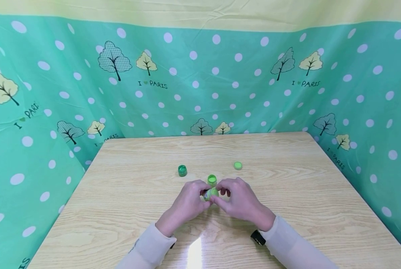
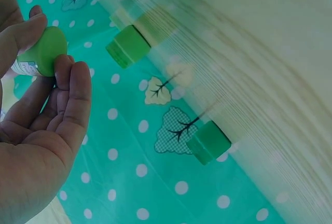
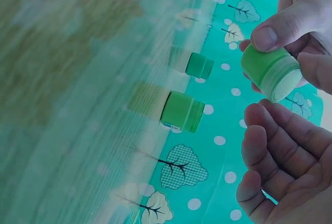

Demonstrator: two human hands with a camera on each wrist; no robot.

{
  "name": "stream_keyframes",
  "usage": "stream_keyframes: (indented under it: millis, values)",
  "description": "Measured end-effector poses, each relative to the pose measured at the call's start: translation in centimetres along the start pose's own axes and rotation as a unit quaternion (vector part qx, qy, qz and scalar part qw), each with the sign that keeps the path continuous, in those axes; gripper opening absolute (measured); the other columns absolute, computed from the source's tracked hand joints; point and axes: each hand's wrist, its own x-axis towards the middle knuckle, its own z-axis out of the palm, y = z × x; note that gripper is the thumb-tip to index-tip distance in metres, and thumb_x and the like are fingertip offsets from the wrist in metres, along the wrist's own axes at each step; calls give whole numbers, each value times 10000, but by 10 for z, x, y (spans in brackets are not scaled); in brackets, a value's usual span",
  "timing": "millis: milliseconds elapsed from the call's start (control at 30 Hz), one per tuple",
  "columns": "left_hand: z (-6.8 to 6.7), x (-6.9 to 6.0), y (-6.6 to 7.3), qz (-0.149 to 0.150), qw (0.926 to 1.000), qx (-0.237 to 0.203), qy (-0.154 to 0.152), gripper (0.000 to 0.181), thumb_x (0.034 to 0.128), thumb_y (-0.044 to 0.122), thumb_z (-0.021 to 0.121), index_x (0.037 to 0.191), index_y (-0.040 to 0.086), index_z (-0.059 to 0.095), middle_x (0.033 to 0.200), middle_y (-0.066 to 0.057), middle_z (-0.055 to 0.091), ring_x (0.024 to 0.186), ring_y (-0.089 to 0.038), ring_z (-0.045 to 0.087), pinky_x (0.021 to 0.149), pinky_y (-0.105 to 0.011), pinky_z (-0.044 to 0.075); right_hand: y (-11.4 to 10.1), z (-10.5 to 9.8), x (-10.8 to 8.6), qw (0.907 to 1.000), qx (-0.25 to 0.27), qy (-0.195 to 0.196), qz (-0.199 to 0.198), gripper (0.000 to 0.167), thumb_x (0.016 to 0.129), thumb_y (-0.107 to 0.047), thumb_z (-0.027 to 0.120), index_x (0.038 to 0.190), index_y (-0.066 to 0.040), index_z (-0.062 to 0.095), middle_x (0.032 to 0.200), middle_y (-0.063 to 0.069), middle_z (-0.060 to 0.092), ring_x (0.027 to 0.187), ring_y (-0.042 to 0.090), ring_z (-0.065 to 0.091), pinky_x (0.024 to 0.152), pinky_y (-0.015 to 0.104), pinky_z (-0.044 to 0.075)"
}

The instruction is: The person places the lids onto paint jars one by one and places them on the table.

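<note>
Both hands meet over the front middle of the table around a small light-green paint jar (image 1: 211,194), tilted on its side, with a printed label. My left hand (image 1: 188,200) grips its labelled side; in the right wrist view the left thumb presses the jar's green wall (image 3: 259,64). My right hand (image 1: 239,200) has thumb and forefinger at the other end, pinching it, while its remaining fingers (image 3: 280,151) curl loosely below. Just beyond the hands stands another light-green jar (image 1: 212,180). A dark-green jar (image 1: 182,170) stands to the left of it.
A round light-green lid (image 1: 238,165) lies flat, beyond the right hand. The wood-grain table (image 1: 136,209) is bordered at the back and sides by a green polka-dot curtain (image 1: 200,89). A black strap (image 1: 258,237) shows at the right cuff.
</note>
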Motion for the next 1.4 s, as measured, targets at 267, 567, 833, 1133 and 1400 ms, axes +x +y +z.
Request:
stream_keyframes:
  millis: [267, 567, 833, 1133, 1400]
  values:
    - [-1, 0, 0, -32, 10000, 24, -15, 255, 746, 21, 880, 975, 47, 770, 828, 25, 676, 739, -109, 588, 652, -207, 503, 3, 2, 0, 9999, -118, 52, 96, 198, 881, -367, 810, 858, -173, 774, 729, -148, 620, 642, 150, 598, 642, 256, 438]
    - [-1, 0, -1, -21, 10000, 66, -21, 263, 760, 47, 884, 997, 41, 771, 839, 18, 682, 743, -119, 597, 656, -202, 508, 1, 0, 0, 9996, -4, 57, 266, 286, 852, -411, 830, 939, -145, 770, 792, -43, 683, 672, 160, 592, 631, 251, 454]
    - [-1, 0, -1, -51, 10000, 46, -62, 306, 747, 37, 897, 1025, 33, 769, 886, -9, 712, 765, -85, 602, 681, -203, 526, 0, -2, 0, 9997, 109, 51, -225, 382, 796, -275, 887, 1113, -109, 754, 893, -67, 687, 683, 147, 567, 649, 267, 425]
    - [-1, 0, -1, 67, 10000, 6, -22, 325, 746, 20, 893, 1047, 28, 771, 902, -19, 720, 771, -87, 609, 688, -194, 528, 0, -3, -1, 9992, 39, -53, -398, 400, 765, -178, 892, 1138, -155, 748, 906, -104, 681, 700, 87, 561, 649, 261, 407]
    - [-2, 0, 0, -57, 9999, -11, -99, 306, 755, 26, 887, 1040, 54, 778, 913, 9, 715, 782, -78, 602, 695, -195, 525, 1, 0, -1, 9993, 72, -71, -365, 365, 784, -193, 882, 1125, -145, 762, 881, -118, 686, 698, 94, 578, 661, 264, 407]
